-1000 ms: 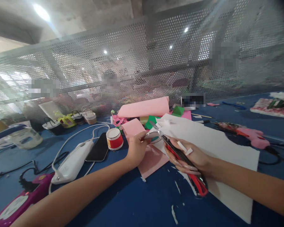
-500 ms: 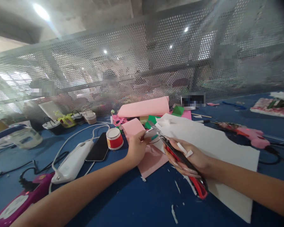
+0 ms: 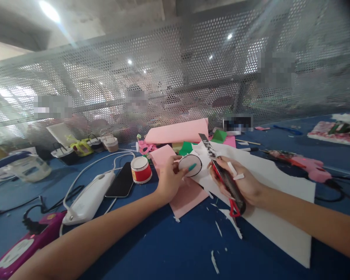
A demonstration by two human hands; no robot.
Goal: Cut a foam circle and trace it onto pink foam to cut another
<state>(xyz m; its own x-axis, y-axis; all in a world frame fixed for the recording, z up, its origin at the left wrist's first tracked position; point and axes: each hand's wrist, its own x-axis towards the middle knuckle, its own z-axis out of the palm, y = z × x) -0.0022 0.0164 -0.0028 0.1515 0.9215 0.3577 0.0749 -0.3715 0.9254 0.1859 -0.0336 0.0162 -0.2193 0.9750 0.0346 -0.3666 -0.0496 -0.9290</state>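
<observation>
White disc (image 3: 189,158) w/ a dark rim is pinched btwn thumb and fingers of the L hand (image 3: 167,181), above a pink sheet (image 3: 188,199) on a blue table (image 3: 154,249), as seen by the head cam, the sole view. Close by, the R hand (image 3: 249,184) wraps its fingers around a red-and-black box cutter (image 3: 229,183), blade (image 3: 208,147) aimed up and away, clear of the disc. White scraps (image 3: 231,169) lie on the R hand near the thumb.

Biggest risk, on this reading, is a nick: the L thumb lies flat across the disc's face, so a stroke pushed too hard could skid off the rim into it. Sharp-edge direction is hard to make out at this res. Held on one side only, the disc might also twist under pressure, leaving a ragged rim. Blade looks well extended; a sideways load could flex or snap it. Scraps slipping under the R fingers might loosen the grip.

Nearby, a white sheet (image 3: 282,216) runs beneath the R forearm and could get scored if the cutter dropped. A red-and-white cup (image 3: 142,175) stands just L of the L hand, next to a phone (image 3: 120,181); a careless wrist swing might tip it.
</observation>
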